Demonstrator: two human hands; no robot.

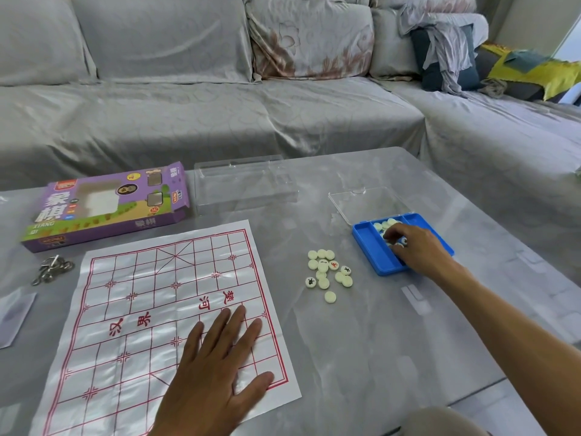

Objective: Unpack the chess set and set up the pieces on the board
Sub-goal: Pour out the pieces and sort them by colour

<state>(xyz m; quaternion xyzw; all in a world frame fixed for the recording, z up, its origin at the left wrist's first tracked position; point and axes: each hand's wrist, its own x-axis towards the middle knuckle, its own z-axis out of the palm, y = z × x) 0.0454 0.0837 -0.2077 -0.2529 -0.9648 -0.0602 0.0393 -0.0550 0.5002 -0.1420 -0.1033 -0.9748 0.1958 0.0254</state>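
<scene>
The paper board (163,313), white with a red grid and red characters, lies flat on the grey tabletop (361,341), its long axis running from near left to far right, slightly skewed. The left hand (217,369) presses on its near right part, fingers straight and spread. Right of the board sits a loose cluster of pale round pieces (328,273), a few showing black or red characters. Farther right, the right hand (415,250) reaches into the blue tray (367,243), fingers curled around pieces there.
</scene>
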